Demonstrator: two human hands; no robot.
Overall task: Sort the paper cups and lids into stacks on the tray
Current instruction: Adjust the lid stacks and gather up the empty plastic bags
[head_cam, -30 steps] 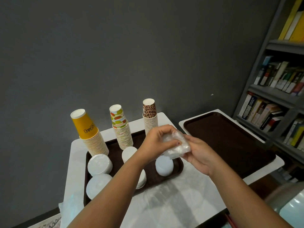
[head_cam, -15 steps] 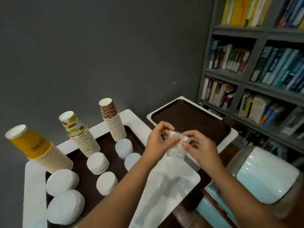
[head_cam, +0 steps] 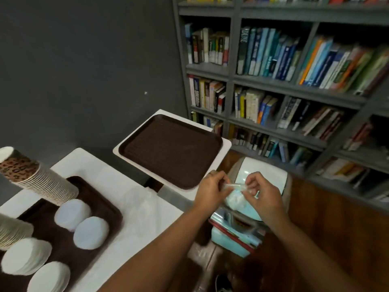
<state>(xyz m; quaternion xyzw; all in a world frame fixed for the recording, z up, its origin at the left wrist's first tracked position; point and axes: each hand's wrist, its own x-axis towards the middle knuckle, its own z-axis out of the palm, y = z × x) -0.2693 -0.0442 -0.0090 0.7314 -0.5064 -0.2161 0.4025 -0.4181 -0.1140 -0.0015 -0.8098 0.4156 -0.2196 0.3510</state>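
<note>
- Bookshelf (head_cam: 294, 81) and dark wall back two white table tops.
- Left hand (head_cam: 210, 192) and right hand (head_cam: 263, 197) both pinch a crumpled clear plastic wrapper (head_cam: 234, 194) above a pale blue bin (head_cam: 248, 211).
- Step judged: discarding packaging; next move calls for letting go over the bin.
- Near tray (head_cam: 101, 205) holds cup stacks (head_cam: 42, 182) and white lid stacks (head_cam: 90, 232).
- Far tray (head_cam: 170, 150) holds nothing.
</note>
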